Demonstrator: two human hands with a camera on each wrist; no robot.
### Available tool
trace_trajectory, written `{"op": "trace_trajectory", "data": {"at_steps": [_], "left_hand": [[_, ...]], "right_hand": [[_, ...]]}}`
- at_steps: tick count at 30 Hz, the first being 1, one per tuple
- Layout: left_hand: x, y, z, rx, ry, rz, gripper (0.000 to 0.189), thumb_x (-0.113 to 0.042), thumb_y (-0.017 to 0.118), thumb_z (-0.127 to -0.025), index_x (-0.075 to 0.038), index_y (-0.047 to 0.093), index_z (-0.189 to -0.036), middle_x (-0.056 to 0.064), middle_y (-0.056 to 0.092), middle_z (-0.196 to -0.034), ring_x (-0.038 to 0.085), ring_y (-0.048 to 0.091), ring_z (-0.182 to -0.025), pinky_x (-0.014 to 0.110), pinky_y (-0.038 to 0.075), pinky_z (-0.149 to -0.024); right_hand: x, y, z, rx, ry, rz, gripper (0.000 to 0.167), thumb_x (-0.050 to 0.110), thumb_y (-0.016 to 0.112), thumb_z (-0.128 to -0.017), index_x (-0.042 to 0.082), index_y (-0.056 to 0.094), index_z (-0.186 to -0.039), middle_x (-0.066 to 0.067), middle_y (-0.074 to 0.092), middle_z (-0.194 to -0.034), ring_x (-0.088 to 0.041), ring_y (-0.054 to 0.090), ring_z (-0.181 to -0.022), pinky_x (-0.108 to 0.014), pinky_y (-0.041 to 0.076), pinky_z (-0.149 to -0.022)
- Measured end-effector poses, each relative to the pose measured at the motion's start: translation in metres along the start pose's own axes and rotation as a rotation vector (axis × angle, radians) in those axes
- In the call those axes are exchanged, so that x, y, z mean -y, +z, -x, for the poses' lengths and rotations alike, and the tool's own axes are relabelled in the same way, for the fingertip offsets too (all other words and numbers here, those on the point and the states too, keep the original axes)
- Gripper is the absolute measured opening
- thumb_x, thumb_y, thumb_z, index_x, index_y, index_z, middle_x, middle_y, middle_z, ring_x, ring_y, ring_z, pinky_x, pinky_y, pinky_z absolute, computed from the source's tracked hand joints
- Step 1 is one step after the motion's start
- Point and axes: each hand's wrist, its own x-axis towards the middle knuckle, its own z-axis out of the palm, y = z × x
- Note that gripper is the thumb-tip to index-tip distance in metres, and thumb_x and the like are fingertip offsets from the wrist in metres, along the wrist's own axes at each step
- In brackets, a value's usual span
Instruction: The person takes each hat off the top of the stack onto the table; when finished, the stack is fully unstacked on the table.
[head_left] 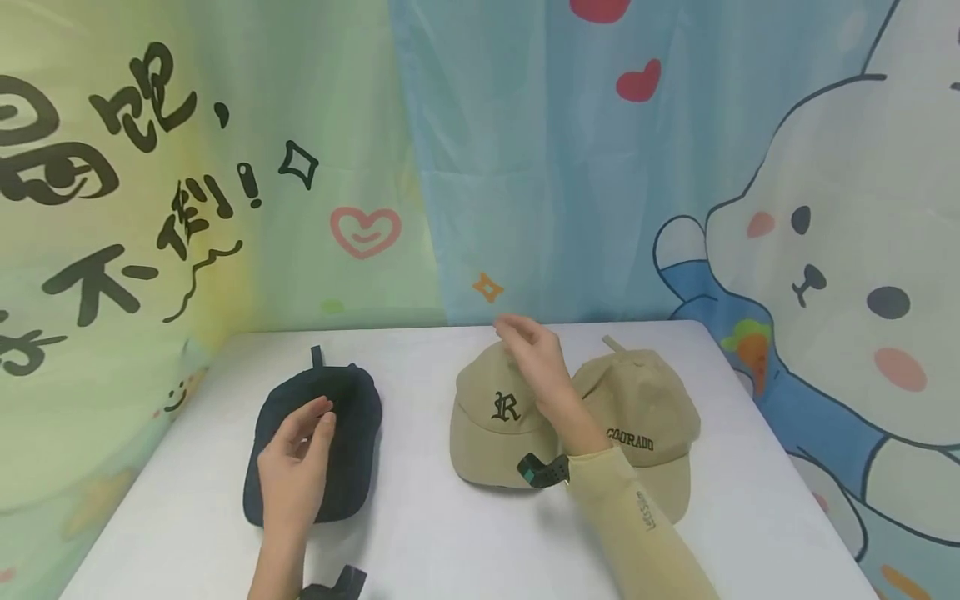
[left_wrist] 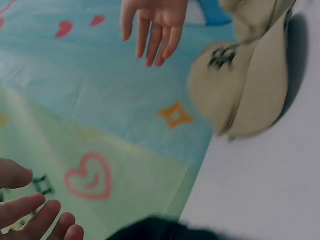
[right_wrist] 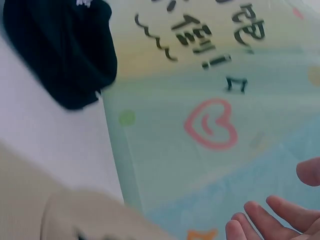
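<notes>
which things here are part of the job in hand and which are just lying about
Likely the job:
dark cap, nearest the left hand
tan R cap, nearest the right hand
tan lettered cap, beside it

Just surroundings:
white table
printed curtain

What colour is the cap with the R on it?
The R cap is beige, showing best in the head view.

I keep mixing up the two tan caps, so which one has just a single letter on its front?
The middle cap, marked with one dark R; the other tan cap, to its right, bears a whole word instead.
</notes>
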Motion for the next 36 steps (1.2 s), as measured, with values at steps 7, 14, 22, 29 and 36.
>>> {"op": "trace_trajectory", "data": {"at_steps": [7,14,22,29,36], "left_hand": [[0.011,-0.047,-0.001,-0.182,-0.197,-0.108,0.036,-0.034,0.061,-0.100,-0.010,0.067,-0.126,0.007,0.066,-0.122,0.020,0.063,-0.111,0.017,0.053,-0.087],[0.042,-0.073,0.008,-0.096,-0.410,-0.177,0.056,-0.043,0.054,-0.101,-0.003,0.053,-0.140,0.026,0.042,-0.145,0.046,0.043,-0.130,0.061,0.041,-0.105],[0.143,-0.073,0.018,0.036,-0.540,-0.357,0.085,-0.070,0.044,-0.092,-0.013,0.035,-0.154,0.028,0.023,-0.156,0.050,0.034,-0.135,0.071,0.039,-0.099],[0.155,-0.067,0.028,0.087,-0.600,-0.321,0.103,-0.081,0.043,-0.083,-0.009,0.029,-0.155,0.026,0.028,-0.155,0.052,0.038,-0.132,0.065,0.046,-0.097],[0.152,-0.068,0.031,0.062,-0.576,-0.299,0.104,-0.079,0.051,-0.082,-0.006,0.032,-0.154,0.029,0.036,-0.150,0.051,0.042,-0.130,0.059,0.050,-0.095]], "right_hand": [[0.004,0.056,-0.005,0.108,-0.014,-0.031,0.044,0.031,0.058,-0.101,0.008,0.056,-0.138,-0.009,0.057,-0.137,-0.029,0.057,-0.117,-0.045,0.046,-0.105],[-0.012,0.107,-0.005,0.150,0.108,-0.055,0.048,0.033,0.060,-0.098,0.006,0.056,-0.137,-0.009,0.060,-0.132,-0.027,0.057,-0.118,-0.042,0.047,-0.103],[-0.034,0.148,-0.001,0.228,0.216,0.088,0.048,0.036,0.060,-0.096,0.010,0.058,-0.135,-0.011,0.059,-0.132,-0.031,0.055,-0.122,-0.050,0.046,-0.103],[-0.049,0.163,0.002,0.296,0.238,0.111,0.053,0.032,0.062,-0.096,0.001,0.052,-0.139,-0.017,0.061,-0.129,-0.033,0.058,-0.115,-0.045,0.053,-0.096],[-0.063,0.173,0.003,0.330,0.269,0.012,0.058,0.026,0.065,-0.096,-0.005,0.047,-0.141,-0.021,0.060,-0.129,-0.031,0.062,-0.111,-0.038,0.057,-0.091]]}}
